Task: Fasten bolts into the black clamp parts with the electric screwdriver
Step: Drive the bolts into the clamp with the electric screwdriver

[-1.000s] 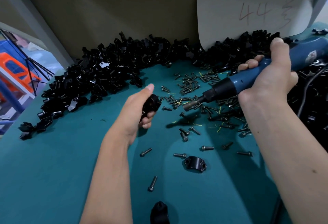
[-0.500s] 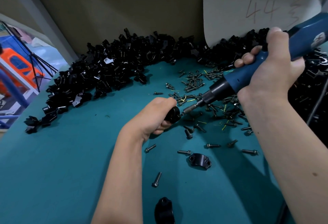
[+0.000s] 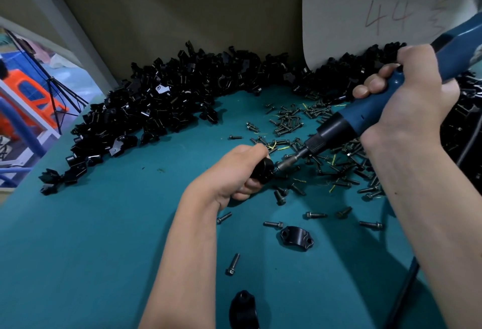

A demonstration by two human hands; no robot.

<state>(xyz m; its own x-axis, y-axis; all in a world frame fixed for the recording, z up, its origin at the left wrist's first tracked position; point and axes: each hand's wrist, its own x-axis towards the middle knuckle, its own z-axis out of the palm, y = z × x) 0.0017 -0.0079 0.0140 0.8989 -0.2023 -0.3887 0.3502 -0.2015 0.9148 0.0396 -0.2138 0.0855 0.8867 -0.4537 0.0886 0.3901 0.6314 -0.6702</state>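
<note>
Black clamp part [image 3: 263, 170], gripped in the curled fingers of the left hand [image 3: 234, 174] just above the teal table [image 3: 104, 237], near its centre. Right hand [image 3: 412, 93] wrapped around the blue body of the electric screwdriver [image 3: 347, 122], which slopes down and to the left; its metal bit [image 3: 289, 160] meets the face of the held clamp part. Whether a bolt sits between bit and part cannot be told. Loose bolts [image 3: 294, 120] lie scattered on the table beyond and to the right of the hands, mixed with thin yellow strands. A few single bolts lie nearer the viewer, one [image 3: 233, 264] well apart from the rest. Another clamp half [image 3: 296, 235], with two holes, lies flat on the table below the hands; a further black part [image 3: 243, 307] sits at the lower edge. Heap of black clamp parts [image 3: 156, 109] curves along the rear of the table against the wall. White board [image 3: 378, 10] marked "44" leans at the upper right.
</note>
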